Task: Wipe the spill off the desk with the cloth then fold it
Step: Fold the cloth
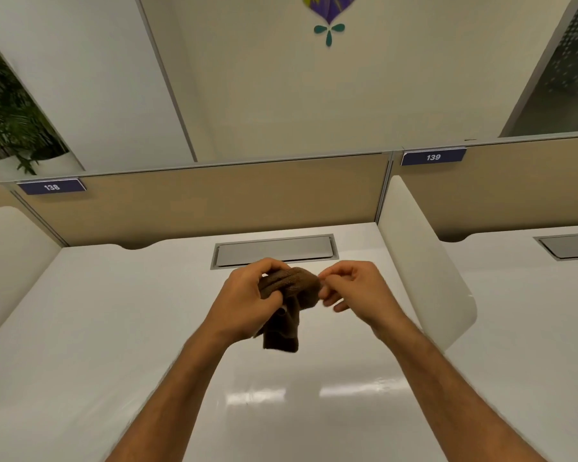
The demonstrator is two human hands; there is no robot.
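Brown cloth (289,295) bunched up, held in the air above the white desk (114,328), just in front of the grey cable flap (274,251). Gripped at its left end by the left hand (247,298), fingers curled round the wad, loose tail hanging down below. Pinched at its right end by the right hand (354,291), thumb and forefinger on the edge, other fingers probably loose, somewhat blurred. Behind, tan partition (197,201) with number plates 138 (51,187) and 139 (433,157); potted plant (10,118) far left.
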